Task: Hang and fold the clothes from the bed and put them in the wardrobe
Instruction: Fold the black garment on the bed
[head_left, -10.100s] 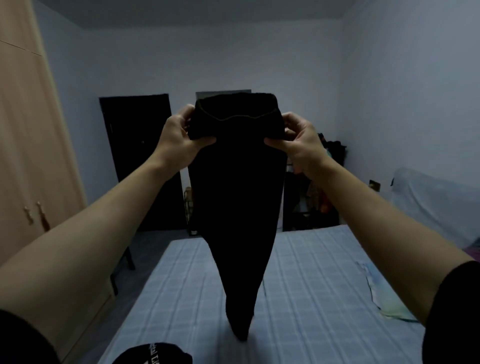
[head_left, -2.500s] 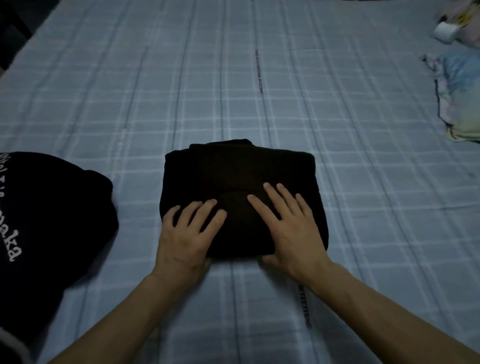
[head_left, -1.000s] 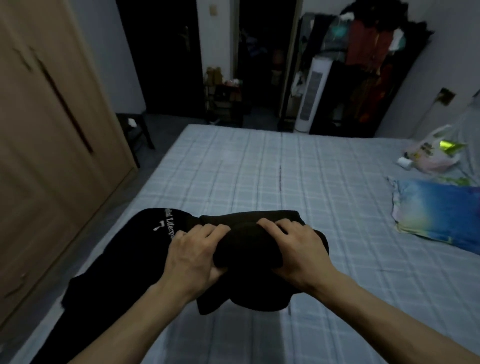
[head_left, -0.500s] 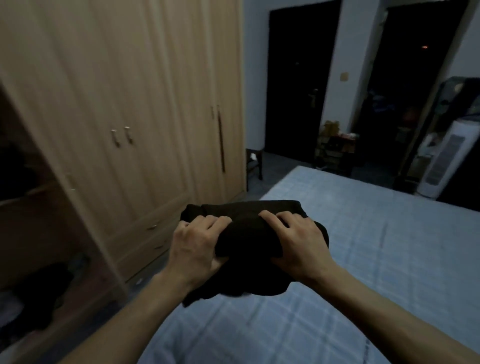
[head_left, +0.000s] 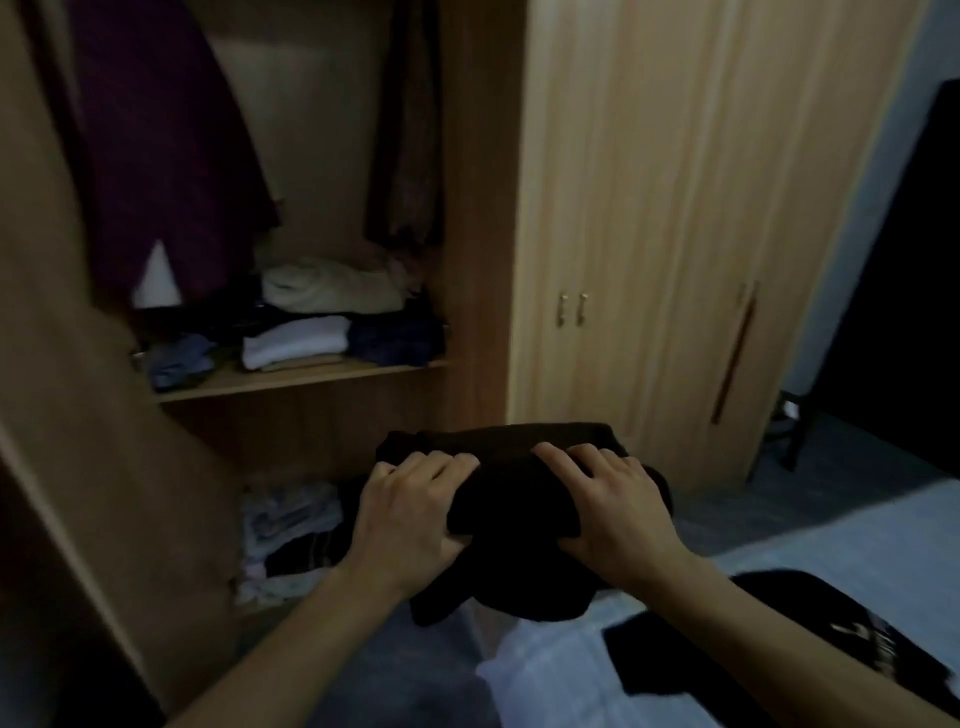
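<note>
dim light fills a bedroom where an open wardrobe (head_left: 467, 156) takes up the left and middle of the view, its closed doors (head_left: 649, 234) standing to the right. both hands hold a folded black garment (head_left: 514, 493) in the air in front of the open compartment, above the strip of dark floor (head_left: 415, 670) between wardrobe and bed (head_left: 550, 686). left hand (head_left: 405, 525) is curled over the bundle's left end, fingers on top and thumb tucked under; right hand (head_left: 618, 504) is closed on the right end the same way. a loose flap of the garment hangs below the hands. inside the wardrobe, a shelf (head_left: 311, 376) carries folded piles (head_left: 311, 322) that fill most of its width, with bare board along the front edge. a purple garment (head_left: 166, 156) and a brownish one (head_left: 410, 130) hang above. more clothes (head_left: 291, 535) lie heaped at the bottom, partly hidden behind the left hand and too dark to sort out. an open door panel (head_left: 78, 415) crosses the left side and blocks whatever is behind it. another black garment (head_left: 779, 639) with pale lettering lies on the bed corner, cut off at the right edge. everything is softly blurred.
</note>
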